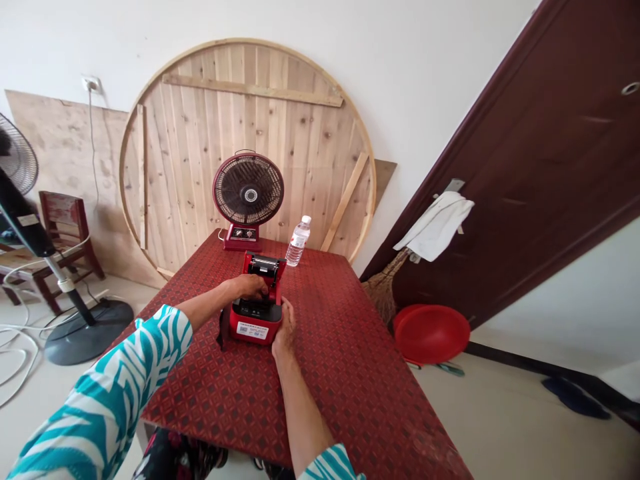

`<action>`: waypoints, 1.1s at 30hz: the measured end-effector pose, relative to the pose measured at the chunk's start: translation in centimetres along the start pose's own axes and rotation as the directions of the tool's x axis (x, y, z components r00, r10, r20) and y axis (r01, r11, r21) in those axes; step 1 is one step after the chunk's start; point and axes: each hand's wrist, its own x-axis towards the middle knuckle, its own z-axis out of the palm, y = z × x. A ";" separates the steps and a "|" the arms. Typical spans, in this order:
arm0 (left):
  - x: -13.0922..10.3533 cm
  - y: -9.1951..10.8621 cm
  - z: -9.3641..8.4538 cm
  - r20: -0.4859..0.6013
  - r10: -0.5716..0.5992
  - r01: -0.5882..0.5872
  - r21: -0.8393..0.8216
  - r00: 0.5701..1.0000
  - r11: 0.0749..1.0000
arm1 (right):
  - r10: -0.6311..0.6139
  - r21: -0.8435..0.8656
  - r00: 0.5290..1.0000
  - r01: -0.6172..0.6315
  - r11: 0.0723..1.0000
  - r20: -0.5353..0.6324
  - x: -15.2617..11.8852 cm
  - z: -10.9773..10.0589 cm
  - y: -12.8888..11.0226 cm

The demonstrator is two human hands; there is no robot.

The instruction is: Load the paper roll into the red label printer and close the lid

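Observation:
A small red and black label printer [256,330] stands on the table with its lid [265,265] raised, showing a roller inside the lid. My left hand [253,287] reaches into its open compartment with fingers curled; whatever they hold, if anything, is hidden. Against the printer's right side, my right hand [285,328] grips the casing. A white label with printed marks is on the side facing me, and a dark strap [221,328] hangs at its left. Behind the printer are a red desk fan [249,193] and a clear plastic water bottle [299,243] with a white cap.
The table [345,373] has a red patterned cover. A large round wooden board [240,113] leans on the wall behind. To the left stand a pedestal fan [90,327] and a wooden chair [65,220]; at right are a broom [385,287] and a red basin [433,333].

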 end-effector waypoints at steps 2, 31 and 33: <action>0.2 -0.1 0.1 0.014 -0.001 0.001 0.032 1.000 0.999 | 0.000 -0.002 1.000 0.000 1.000 -0.006 0.0 0.0 0.0; -3.1 -9.0 -0.7 -0.481 -0.411 0.157 -0.484 0.774 0.861 | -0.010 0.005 1.000 0.010 1.000 -0.003 0.0 -0.4 -0.3; -2.9 -9.4 -0.1 -0.461 -0.419 0.160 -0.501 0.783 0.850 | -0.014 -0.010 1.000 0.014 1.000 0.004 0.1 -0.4 -0.2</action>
